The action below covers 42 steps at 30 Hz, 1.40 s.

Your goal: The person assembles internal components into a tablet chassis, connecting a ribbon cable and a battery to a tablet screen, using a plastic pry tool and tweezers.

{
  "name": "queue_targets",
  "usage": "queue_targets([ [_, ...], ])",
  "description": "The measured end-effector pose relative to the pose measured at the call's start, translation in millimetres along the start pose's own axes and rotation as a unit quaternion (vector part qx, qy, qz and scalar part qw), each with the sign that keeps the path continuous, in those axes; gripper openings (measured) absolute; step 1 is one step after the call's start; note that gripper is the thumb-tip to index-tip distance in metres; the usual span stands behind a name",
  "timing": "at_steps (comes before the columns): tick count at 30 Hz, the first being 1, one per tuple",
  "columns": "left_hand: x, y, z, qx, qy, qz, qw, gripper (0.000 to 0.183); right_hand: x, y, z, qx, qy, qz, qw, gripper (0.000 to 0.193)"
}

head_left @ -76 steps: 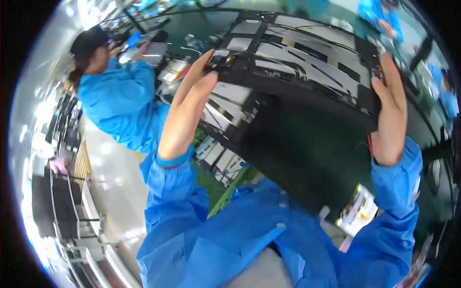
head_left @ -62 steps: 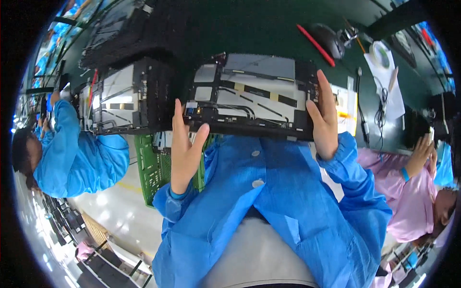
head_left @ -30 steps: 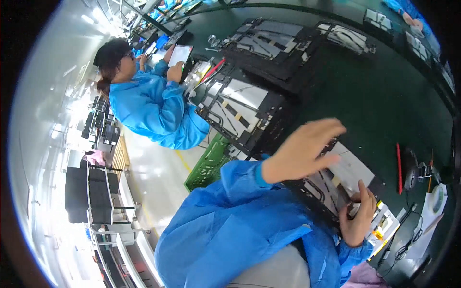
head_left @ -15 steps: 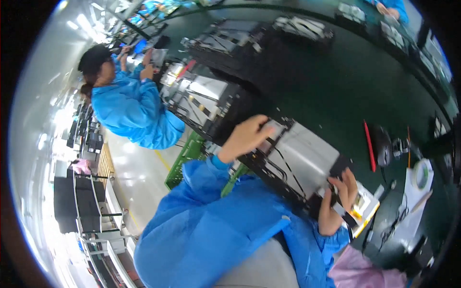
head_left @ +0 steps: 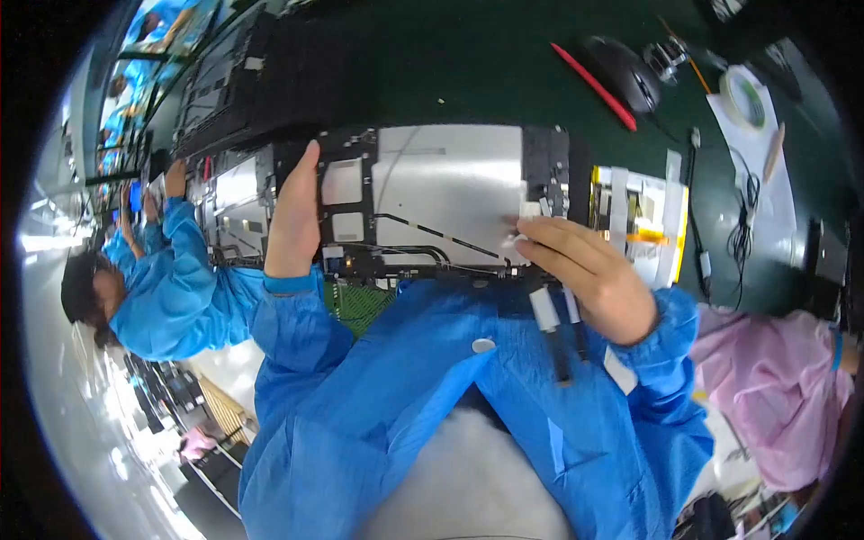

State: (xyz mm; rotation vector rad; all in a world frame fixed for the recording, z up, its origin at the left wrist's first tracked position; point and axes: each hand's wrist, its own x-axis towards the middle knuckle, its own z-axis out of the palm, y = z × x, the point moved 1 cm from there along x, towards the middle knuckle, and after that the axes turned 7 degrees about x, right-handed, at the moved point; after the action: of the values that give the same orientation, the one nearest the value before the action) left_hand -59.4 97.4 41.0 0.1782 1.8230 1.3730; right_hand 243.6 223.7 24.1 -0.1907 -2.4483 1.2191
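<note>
In front of me lies an opened flat electronic device [head_left: 450, 180], with a large silver metal plate, a black frame and black cables along its near side. My left hand [head_left: 294, 216] is at its left edge, thumb side up, and most of its fingers are hidden. My right hand [head_left: 585, 270] is over the plate's near right corner, its fingertips pinched together by a small white piece [head_left: 529, 210]. What the fingertips hold is too small to make out. Below that hand, black strips with white ends [head_left: 545, 310] hang over the device's near edge.
Right of the device lies a yellow-edged part [head_left: 679, 216] with clear tape. Beyond are a red pen [head_left: 594, 85], a black mouse [head_left: 621, 72], a tape roll [head_left: 744, 97] and a coiled cable [head_left: 742, 225]. Co-workers sit left, in blue [head_left: 180, 288], and right, in pink [head_left: 765, 387].
My view has turned, so the device now lies level. My left hand has gone from its upper left corner to the left edge. My right hand has moved from the right edge onto the plate.
</note>
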Motion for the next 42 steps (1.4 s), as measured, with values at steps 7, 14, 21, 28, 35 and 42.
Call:
queue_targets([
  [7,-39,24,-28,-0.003,0.129,0.268,0.955,0.026,17,-28,-24,-0.149,-0.045,-0.081,0.985,0.025],
  [14,-87,36,-30,0.014,0.156,0.604,0.781,0.050,25,1,-16,0.587,-0.015,0.282,0.759,0.072],
  [21,-91,22,1,0.172,-0.189,0.804,0.538,0.023,-15,30,0,0.601,0.296,0.331,0.664,0.041],
  [28,-61,-14,-46,0.641,0.056,0.580,0.499,0.043,-9,14,3,0.466,0.292,0.281,0.787,0.036],
  [35,-77,-15,-7,0.746,-0.022,0.317,0.586,0.080,-11,35,39,0.087,0.276,0.210,0.934,0.048],
  [42,-67,5,106,0.643,-0.144,0.461,0.594,0.074,5,32,9,0.162,0.394,0.264,0.865,0.039],
])
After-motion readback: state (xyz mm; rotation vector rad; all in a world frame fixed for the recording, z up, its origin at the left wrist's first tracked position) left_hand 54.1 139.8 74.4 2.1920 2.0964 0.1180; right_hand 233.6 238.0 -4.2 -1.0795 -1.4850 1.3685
